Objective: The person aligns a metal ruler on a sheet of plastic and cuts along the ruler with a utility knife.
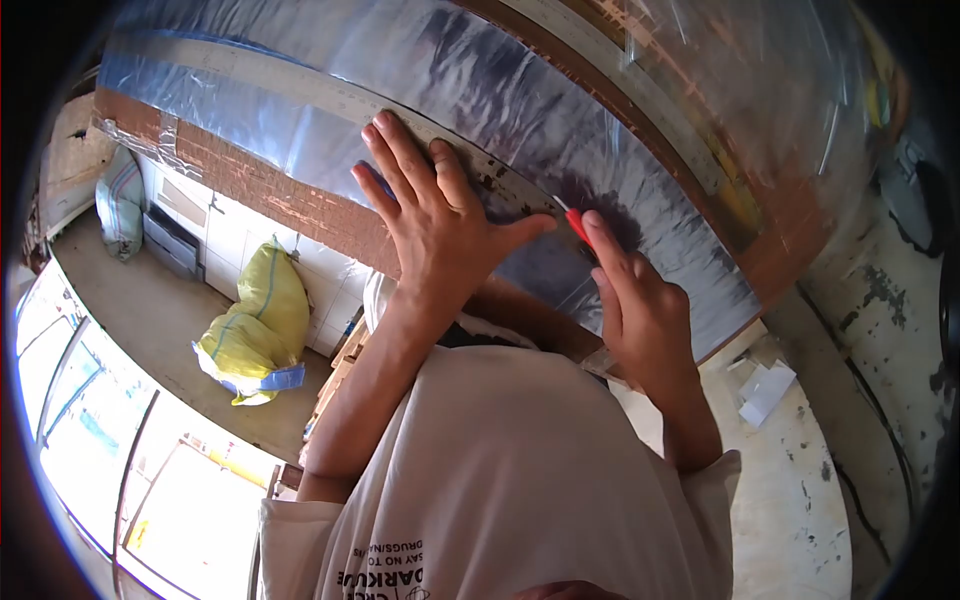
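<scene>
A long metal ruler (335, 95) lies across a glossy grey and purplish printed sheet (470, 75) on the work surface. My left hand (430, 215) presses on the ruler with its fingers spread and its thumb stretched to the right. In my right hand (640, 300) is a red utility knife (576, 222), gripped with the index finger along its handle. The knife's thin blade points up and left, its tip close to the ruler's edge. Whether the blade touches the sheet, I cannot tell.
A worn brown wooden board (260, 195) edges the near left of the sheet. Clear plastic film (740, 90) covers things at the upper right. Yellow sacks (265, 320) stand on the floor at left. A white paper scrap (768, 392) lies at right.
</scene>
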Demonstrator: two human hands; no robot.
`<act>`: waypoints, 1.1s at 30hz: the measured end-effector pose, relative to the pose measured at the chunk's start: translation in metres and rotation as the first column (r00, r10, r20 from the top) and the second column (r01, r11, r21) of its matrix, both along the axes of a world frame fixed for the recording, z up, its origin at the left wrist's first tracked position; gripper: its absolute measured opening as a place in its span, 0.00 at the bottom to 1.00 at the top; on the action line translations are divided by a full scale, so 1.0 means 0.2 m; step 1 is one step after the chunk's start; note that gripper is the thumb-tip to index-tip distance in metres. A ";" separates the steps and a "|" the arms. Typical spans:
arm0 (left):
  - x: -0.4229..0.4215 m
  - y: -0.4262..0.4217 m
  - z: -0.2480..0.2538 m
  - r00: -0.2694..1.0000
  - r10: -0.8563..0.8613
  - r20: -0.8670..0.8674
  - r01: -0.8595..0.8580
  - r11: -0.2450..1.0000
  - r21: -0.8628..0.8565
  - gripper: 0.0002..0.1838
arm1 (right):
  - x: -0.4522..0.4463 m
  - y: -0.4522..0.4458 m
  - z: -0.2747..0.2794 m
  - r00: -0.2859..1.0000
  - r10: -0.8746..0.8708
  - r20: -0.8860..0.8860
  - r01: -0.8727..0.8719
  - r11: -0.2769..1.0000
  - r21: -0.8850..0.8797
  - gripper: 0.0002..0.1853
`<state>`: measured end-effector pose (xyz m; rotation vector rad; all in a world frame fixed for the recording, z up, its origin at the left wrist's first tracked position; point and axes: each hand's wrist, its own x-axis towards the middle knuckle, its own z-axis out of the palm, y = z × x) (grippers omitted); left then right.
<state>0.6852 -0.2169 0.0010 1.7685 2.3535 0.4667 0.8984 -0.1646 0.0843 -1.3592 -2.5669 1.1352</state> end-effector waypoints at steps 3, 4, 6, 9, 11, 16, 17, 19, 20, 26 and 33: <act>0.00 0.00 -0.01 1.000 0.013 0.000 -0.013 1.000 0.011 0.67 | -0.03 0.08 0.00 0.985 0.155 0.073 -0.161 0.984 0.080 0.32; 0.00 0.00 -0.01 1.000 0.022 0.001 -0.022 1.000 0.011 0.67 | -0.03 0.10 0.01 0.976 0.196 0.091 -0.205 0.973 0.107 0.35; 0.01 0.01 0.00 0.999 0.043 -0.017 -0.043 0.999 0.033 0.64 | -0.04 0.13 0.03 0.964 0.242 0.110 -0.256 0.958 0.132 0.39; 0.01 0.01 0.00 0.999 0.046 -0.021 -0.045 0.999 0.030 0.64 | -0.06 0.12 0.06 0.931 0.306 0.199 -0.339 0.927 0.161 0.41; 0.02 0.02 0.00 0.999 0.048 -0.014 -0.048 0.999 0.017 0.65 | -0.07 0.11 0.06 0.942 0.277 0.190 -0.301 0.947 0.110 0.40; 0.01 0.01 0.01 0.999 0.023 -0.025 -0.024 0.999 -0.043 0.68 | 0.00 0.14 0.07 0.951 0.273 0.144 -0.283 0.958 0.052 0.40; 0.01 0.01 0.02 0.999 0.025 -0.026 -0.026 0.998 -0.051 0.68 | 0.01 0.15 0.07 0.949 0.285 0.135 -0.292 0.956 0.031 0.40; 0.00 0.03 0.03 1.000 0.023 -0.020 -0.024 0.997 -0.080 0.68 | 0.00 0.18 0.06 0.946 0.304 0.117 -0.307 0.952 0.012 0.40; 0.00 0.03 0.02 0.999 0.027 -0.020 -0.029 0.995 -0.091 0.68 | -0.01 0.18 0.07 0.945 0.306 0.117 -0.307 0.952 -0.016 0.40; -0.02 0.02 -0.01 0.999 -0.022 -0.030 0.020 0.998 -0.057 0.71 | 0.02 0.17 0.06 0.955 0.279 0.102 -0.271 0.959 -0.081 0.39; -0.02 0.02 0.01 1.000 -0.022 0.021 0.025 0.992 -0.123 0.76 | 0.17 0.12 0.08 0.909 0.350 0.228 -0.363 0.932 0.019 0.37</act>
